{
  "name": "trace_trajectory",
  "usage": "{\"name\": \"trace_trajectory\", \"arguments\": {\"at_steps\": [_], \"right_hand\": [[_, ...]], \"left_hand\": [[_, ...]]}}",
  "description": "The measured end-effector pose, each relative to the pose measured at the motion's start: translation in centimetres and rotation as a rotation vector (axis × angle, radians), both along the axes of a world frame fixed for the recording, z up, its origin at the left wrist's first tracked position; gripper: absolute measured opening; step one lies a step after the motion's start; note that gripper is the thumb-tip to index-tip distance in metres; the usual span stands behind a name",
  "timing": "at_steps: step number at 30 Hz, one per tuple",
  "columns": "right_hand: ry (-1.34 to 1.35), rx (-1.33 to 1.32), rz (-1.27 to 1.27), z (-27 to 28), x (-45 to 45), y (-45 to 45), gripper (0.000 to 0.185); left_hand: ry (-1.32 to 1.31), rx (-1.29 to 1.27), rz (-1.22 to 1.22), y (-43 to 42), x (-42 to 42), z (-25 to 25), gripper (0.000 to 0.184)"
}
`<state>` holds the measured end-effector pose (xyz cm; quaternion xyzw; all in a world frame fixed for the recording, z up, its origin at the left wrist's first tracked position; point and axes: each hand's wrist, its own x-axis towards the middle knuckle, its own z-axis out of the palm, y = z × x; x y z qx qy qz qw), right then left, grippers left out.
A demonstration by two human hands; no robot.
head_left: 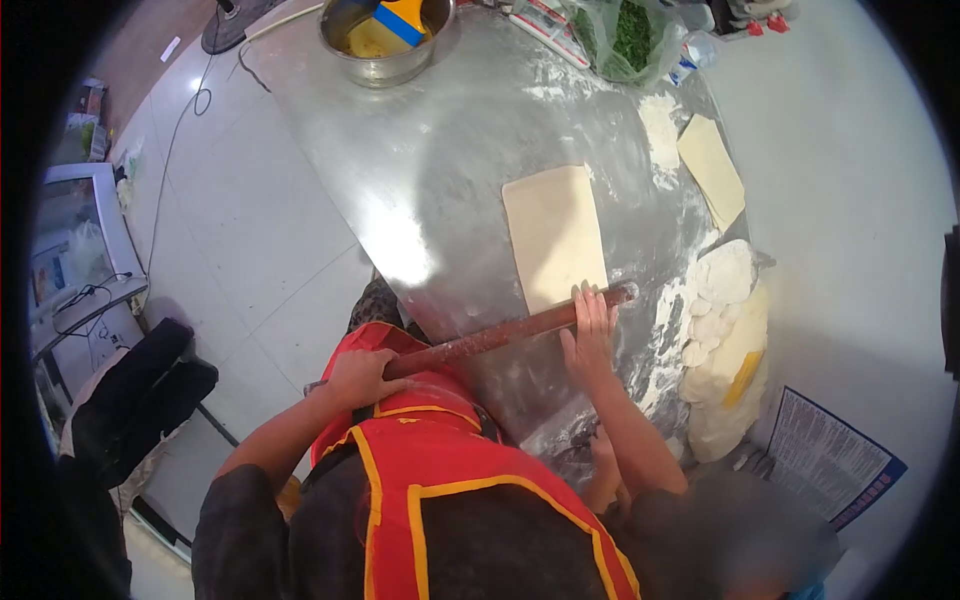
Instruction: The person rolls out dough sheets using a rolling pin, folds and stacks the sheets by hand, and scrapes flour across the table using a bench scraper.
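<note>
A long reddish-brown rolling pin [490, 341] lies slanted across the near side of the metal table. My left hand [362, 380] is wrapped round its left part, close to my red apron. Near the pin's far right end, my right hand [592, 335] grips it from above, the fingers lying over the wood. Just beyond the pin is a flat, pale rectangular dough sheet [555, 235], its lower edge meeting the pin by my right fingers.
Flour-dusted metal table [460, 170]; metal bowl [385, 70] with a yellow-and-blue tool; bag of chopped greens [630, 40]. Along the wall lie cut dough sheets [712, 172] and a large dough mass [715, 390] with a yellow scraper [742, 378]. Another person's hand [605, 460] is beside my right forearm.
</note>
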<state>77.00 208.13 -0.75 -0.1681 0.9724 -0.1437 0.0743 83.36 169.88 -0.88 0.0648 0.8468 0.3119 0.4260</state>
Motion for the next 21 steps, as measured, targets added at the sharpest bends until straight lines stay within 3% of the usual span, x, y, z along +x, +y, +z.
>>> {"name": "trace_trajectory", "arguments": {"at_steps": [4,6,9,11,12,16,21], "right_hand": [[0.122,0.143,0.119,-0.9,-11.1,-5.6,0.059],[0.248,-0.012,0.114,-1.1,-17.5,-9.6,0.056],[0.211,-0.011,0.142,-0.5,-18.8,-8.9,0.058],[0.013,0.127,0.097,-1.1,-13.7,-5.4,0.06],[0.099,0.07,0.111,-2.1,-12.1,-4.4,0.061],[0.169,0.142,0.118,-1.6,-21.0,-10.9,0.06],[0.384,-0.059,0.197,-2.3,-28.9,-16.3,0.06]], "left_hand": [[0.187,0.053,0.188,-2.5,-0.6,-2.3,0.056],[0.155,-0.02,0.191,-4.0,-1.8,-3.3,0.054],[0.113,-0.142,0.074,-5.6,-6.1,0.1,0.053],[0.14,-0.186,0.075,-4.9,-5.6,0.8,0.052],[0.16,-0.214,0.076,-5.0,-5.6,0.8,0.052],[0.135,-0.186,0.108,-8.2,-6.0,-2.1,0.05],[0.093,-0.198,0.183,-11.5,-10.3,-1.9,0.055]]}}
